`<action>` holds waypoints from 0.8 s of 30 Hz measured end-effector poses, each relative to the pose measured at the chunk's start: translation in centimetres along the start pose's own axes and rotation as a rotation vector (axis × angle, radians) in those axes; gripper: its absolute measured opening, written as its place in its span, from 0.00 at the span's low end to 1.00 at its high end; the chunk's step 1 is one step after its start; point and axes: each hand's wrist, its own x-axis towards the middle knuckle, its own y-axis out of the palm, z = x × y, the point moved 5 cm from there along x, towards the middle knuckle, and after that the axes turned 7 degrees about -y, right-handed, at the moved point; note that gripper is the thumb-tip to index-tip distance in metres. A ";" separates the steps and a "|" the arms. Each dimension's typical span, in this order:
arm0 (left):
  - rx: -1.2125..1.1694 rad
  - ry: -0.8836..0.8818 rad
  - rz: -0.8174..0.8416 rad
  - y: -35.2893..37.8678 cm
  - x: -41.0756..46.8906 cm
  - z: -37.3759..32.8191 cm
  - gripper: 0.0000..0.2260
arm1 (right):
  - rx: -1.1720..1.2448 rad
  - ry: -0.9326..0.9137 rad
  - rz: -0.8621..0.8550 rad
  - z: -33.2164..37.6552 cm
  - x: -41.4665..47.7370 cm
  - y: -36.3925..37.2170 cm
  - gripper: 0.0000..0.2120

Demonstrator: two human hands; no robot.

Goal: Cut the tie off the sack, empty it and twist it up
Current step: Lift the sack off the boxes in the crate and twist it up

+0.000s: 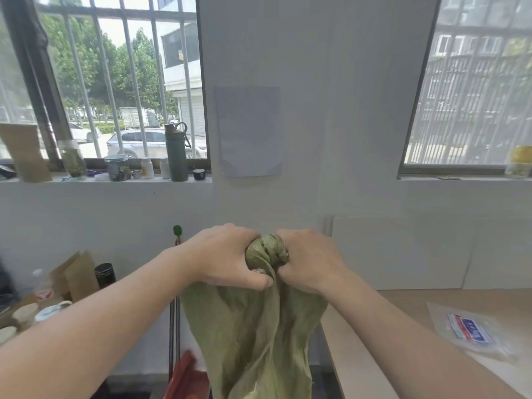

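Sack (253,335) of green cloth is held up in the air, its top gathered into a tight wad (267,250) and its limp body left hanging between the two forearms. The wad is gripped from both sides: the left hand (227,254) is curled round it with the thumb pressed underneath, and the right hand (311,260) is curled round the other side, so that only bunched cloth lies between the hands. Right of the sack and lower, a pale counter (403,306) is seen, with a clear plastic packet (472,329) bearing a red and blue label laid on it. Left of the sack, a black canister (105,275) and white cups (26,312) are stood. Above the sack, a sheet of paper (249,131) is fixed to the wall; up and to its left, a dark green flask (176,154) is stood on the windowsill (57,180).
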 end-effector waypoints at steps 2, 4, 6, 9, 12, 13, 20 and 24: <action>0.166 0.057 -0.071 0.0 -0.5 -0.3 0.28 | 0.041 0.056 0.023 0.0 0.1 0.2 0.10; 0.288 0.062 -0.136 0.2 -0.6 -0.5 0.30 | 0.082 0.115 0.061 0.0 0.3 0.5 0.10; 0.383 0.095 -0.263 0.4 -0.9 -0.9 0.26 | 0.177 0.186 0.127 -0.4 0.4 0.7 0.09; 0.430 0.170 -0.399 1.0 -1.6 -1.5 0.19 | 0.372 0.250 0.224 -0.9 0.3 0.9 0.07; 0.405 0.152 -0.405 1.5 -1.8 -1.4 0.14 | 0.523 0.267 0.300 -0.9 -0.2 1.1 0.04; 0.407 0.142 -0.392 1.6 -1.7 -1.5 0.13 | 0.537 0.253 0.303 -1.0 -0.3 1.2 0.05; 0.151 -0.033 -0.204 1.5 -0.1 -0.7 0.06 | 0.145 0.009 0.130 -0.8 -1.1 0.5 0.23; -0.193 -0.234 -0.099 1.4 1.5 0.2 0.07 | -0.257 -0.099 -0.006 0.2 -1.1 -0.6 0.40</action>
